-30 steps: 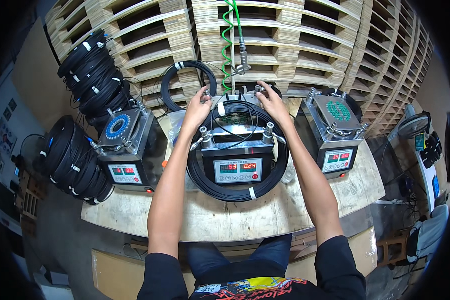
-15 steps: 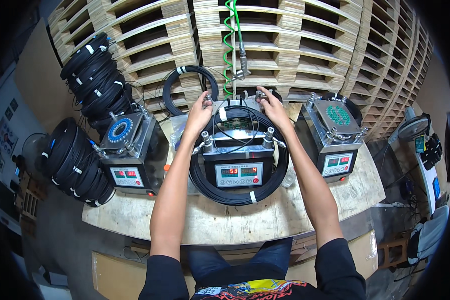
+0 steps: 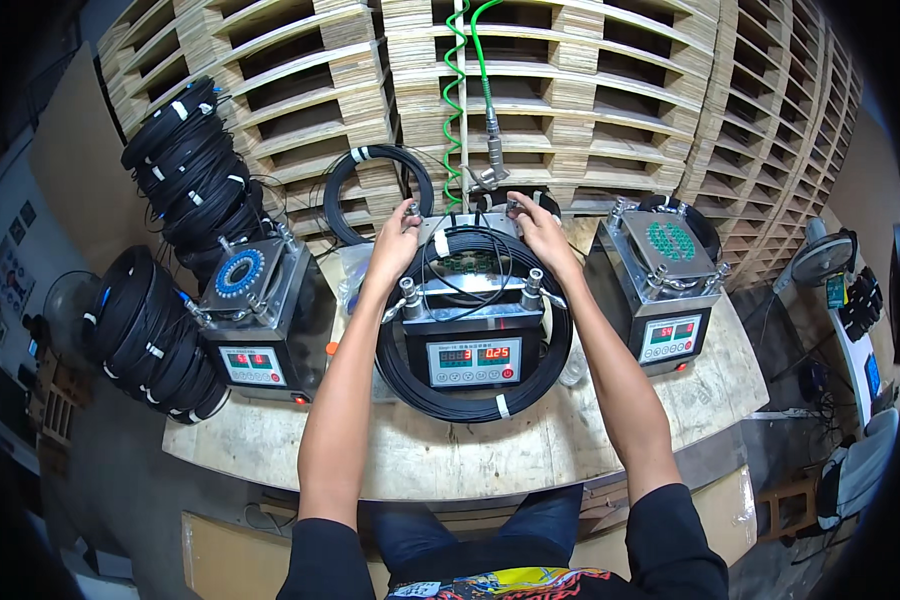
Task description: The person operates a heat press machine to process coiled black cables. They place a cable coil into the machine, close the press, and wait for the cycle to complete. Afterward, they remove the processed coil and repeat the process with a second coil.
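In the middle of the bench stands a polishing-type machine (image 3: 485,318) with a silver top, a black body and a red-lit digital panel (image 3: 474,360). A large coil of black cable (image 3: 490,405) hangs around it, draped over its top and down past its front. At the back left corner my left hand (image 3: 397,245) pinches a metal clamp knob (image 3: 413,209). My right hand (image 3: 540,232) has its fingers closed on the matching back right knob (image 3: 513,204). Two front knobs, left (image 3: 408,290) and right (image 3: 533,285), stand untouched. Cable partly hides the top plate.
Similar machines stand left (image 3: 255,310) and right (image 3: 660,280) on the wooden bench (image 3: 450,455). Stacked black coils (image 3: 160,320) rise at far left; another coil (image 3: 335,200) leans behind. A green-hosed air gun (image 3: 493,150) hangs before wooden pallets (image 3: 610,90). A fan (image 3: 825,258) is right.
The middle machine's panel shows different digits, and the view has shifted slightly. Both hands stay at the back knobs, with their fingers slightly moved.
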A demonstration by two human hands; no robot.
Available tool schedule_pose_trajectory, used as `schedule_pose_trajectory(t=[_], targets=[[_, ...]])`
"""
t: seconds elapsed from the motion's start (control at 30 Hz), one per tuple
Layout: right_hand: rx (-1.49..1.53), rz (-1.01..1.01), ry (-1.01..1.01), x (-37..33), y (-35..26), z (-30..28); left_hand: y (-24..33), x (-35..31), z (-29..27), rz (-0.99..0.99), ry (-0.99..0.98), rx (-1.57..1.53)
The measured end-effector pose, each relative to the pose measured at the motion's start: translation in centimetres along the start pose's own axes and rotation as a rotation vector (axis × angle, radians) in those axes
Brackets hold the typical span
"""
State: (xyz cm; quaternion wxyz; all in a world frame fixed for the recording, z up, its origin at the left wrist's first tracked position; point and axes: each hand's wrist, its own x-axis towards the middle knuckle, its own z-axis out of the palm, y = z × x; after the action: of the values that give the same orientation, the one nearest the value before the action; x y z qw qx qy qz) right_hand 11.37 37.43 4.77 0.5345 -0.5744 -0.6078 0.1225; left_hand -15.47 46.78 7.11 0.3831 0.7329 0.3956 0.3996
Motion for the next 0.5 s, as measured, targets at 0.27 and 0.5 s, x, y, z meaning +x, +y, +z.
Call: schedule_pose_trajectory(t=[0.27, 0.5], targets=[[0.071, 0.051, -0.004, -0.1, -0.8, 0.0, 0.0, -0.3, 0.0, 0.014, 0.011, -0.015], [0.115, 0.112, 0.012, 0.4, 0.5, 0.4, 0.6, -0.5, -0.2, 0.006, 0.022, 0.019]])
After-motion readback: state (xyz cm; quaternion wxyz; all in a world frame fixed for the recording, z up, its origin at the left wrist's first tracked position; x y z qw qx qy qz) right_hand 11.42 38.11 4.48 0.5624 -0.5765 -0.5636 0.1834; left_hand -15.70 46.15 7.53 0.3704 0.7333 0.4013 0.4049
